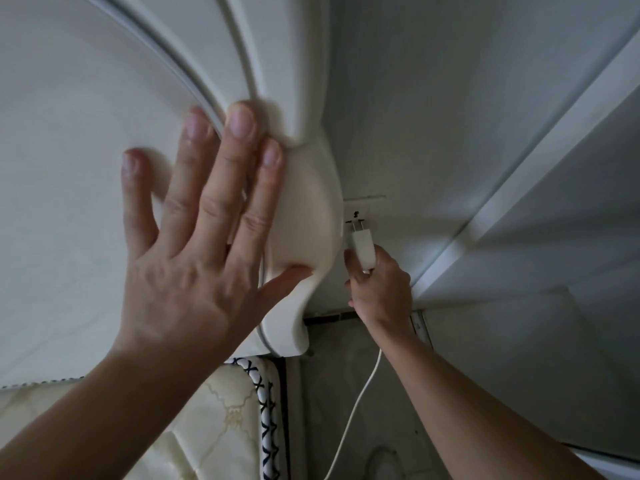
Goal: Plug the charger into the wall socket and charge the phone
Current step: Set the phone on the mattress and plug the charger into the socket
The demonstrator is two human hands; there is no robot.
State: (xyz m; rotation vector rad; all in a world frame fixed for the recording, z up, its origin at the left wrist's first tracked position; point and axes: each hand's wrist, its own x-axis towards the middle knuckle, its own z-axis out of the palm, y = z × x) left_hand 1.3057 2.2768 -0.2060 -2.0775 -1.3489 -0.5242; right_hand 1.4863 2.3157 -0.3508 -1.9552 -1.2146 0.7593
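My right hand grips a white charger plug by its body. The plug's two metal prongs point at the white wall socket and sit right at its slots. The socket is low on the wall, half hidden behind the headboard's edge. A white cable hangs down from the plug along my right forearm. My left hand lies flat with fingers spread on the cream headboard, thumb hooked around its curved edge. No phone is in view.
A quilted cream mattress with a patterned border lies below the headboard. A narrow gap of floor runs between bed and wall. A white door frame or cabinet panel stands to the right of the socket.
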